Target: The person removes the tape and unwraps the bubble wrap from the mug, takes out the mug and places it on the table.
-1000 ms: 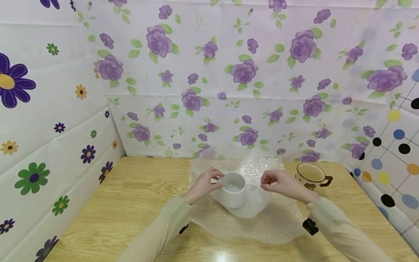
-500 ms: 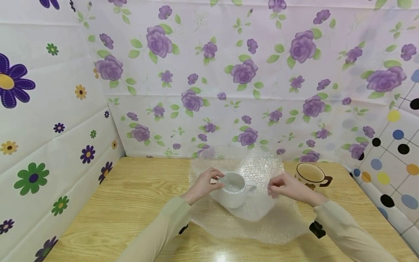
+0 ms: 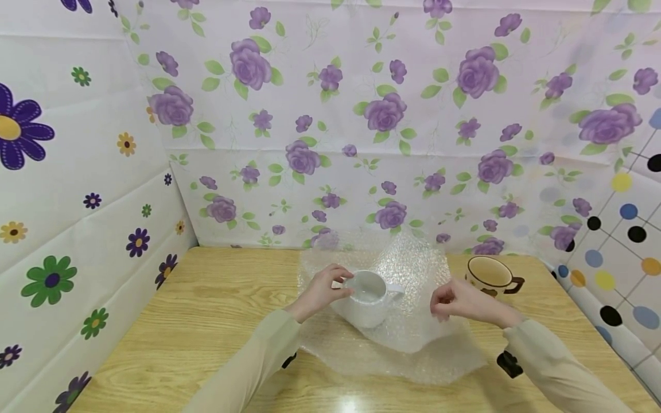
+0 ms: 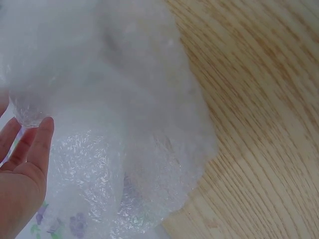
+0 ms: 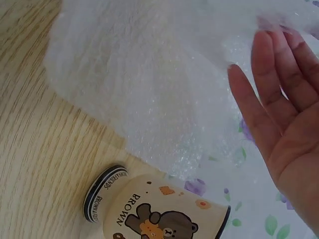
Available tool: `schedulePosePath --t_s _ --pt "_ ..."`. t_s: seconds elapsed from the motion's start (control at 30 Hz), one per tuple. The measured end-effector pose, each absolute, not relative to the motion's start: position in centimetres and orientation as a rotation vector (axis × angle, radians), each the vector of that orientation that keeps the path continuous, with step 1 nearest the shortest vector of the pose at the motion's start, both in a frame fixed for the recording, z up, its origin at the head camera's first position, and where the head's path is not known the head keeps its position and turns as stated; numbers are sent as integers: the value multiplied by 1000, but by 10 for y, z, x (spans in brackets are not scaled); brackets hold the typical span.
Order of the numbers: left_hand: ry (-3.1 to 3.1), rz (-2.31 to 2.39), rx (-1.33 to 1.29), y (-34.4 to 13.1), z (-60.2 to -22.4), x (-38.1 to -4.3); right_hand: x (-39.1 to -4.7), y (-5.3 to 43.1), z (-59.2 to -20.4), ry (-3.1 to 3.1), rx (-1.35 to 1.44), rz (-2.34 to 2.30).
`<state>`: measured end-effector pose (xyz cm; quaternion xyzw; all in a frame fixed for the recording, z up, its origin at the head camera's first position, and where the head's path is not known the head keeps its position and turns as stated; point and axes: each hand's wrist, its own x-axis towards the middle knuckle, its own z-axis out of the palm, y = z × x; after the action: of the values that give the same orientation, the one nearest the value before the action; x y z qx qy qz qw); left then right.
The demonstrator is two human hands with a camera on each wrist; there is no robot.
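A white mug (image 3: 370, 295) stands upright with its handle to the right, its lower part behind clear bubble wrap (image 3: 408, 338). My left hand (image 3: 324, 289) holds the mug by its left side, thumb and fingers at the rim; in the left wrist view its fingertips touch the wrap. To the right of the mug, my right hand (image 3: 459, 301) pinches the edge of a flap of the wrap. In the right wrist view this hand's fingers reach up to the film, with the thumb hidden.
A cream mug (image 3: 488, 274) with a brown handle and a cartoon bear stands close behind the right hand. The wood table (image 3: 232, 281) extends left of the wrap. Flower-patterned sheets (image 3: 341, 183) bound the back and left side, and a dotted one (image 3: 614, 258) the right.
My right hand has moved right and slightly down, drawing the wrap flap away from the white mug. The mug's handle has come into view. My left hand has stayed in place.
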<state>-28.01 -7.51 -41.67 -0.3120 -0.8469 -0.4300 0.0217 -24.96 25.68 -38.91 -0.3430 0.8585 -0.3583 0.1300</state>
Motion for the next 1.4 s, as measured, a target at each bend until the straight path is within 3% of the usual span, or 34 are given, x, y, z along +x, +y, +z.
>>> schedulePosePath --t_s 1.03,1.4 --pt "-2633 -1311 -962 -76 -414 -279 -238 256 -385 2234 -913 -824" --pt "-2648 -1322 -958 -76 -413 -278 -238 252 -364 2340 -924 -799"
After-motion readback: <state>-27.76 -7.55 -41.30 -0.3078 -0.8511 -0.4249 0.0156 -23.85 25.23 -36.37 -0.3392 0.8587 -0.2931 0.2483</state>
